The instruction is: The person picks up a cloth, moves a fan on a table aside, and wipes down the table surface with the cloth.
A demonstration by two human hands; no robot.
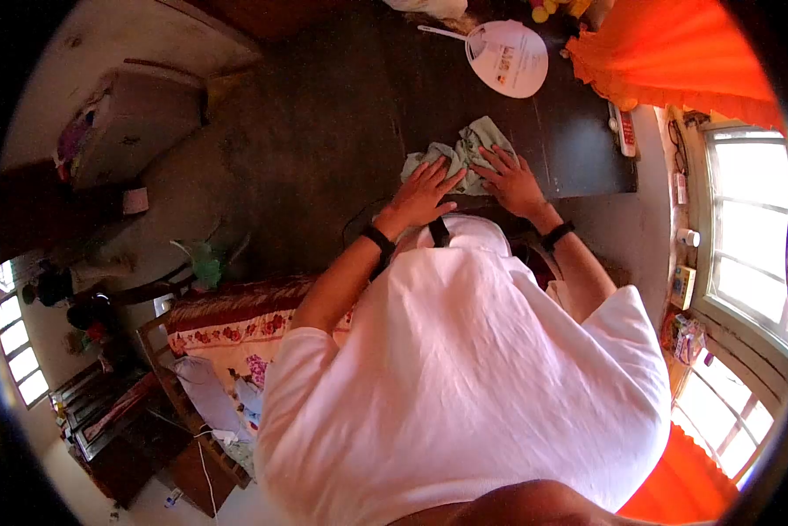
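A crumpled pale green cloth (484,138) lies on a dark tabletop (429,96). My left hand (418,193) rests palm down on the cloth's left part, its fingers stretched out. On the right part lies my right hand (515,186), also palm down with fingers spread. Both hands touch the cloth from above, and neither is closed around it. Some of the cloth is hidden beneath the fingers. A dark band circles each wrist.
A white hand fan (508,60) lies beyond the cloth. A red and white handset (624,131) sits at the table's right edge, near an orange curtain (683,57) and a window (749,210). A bed with a patterned cover (236,320) stands at the left.
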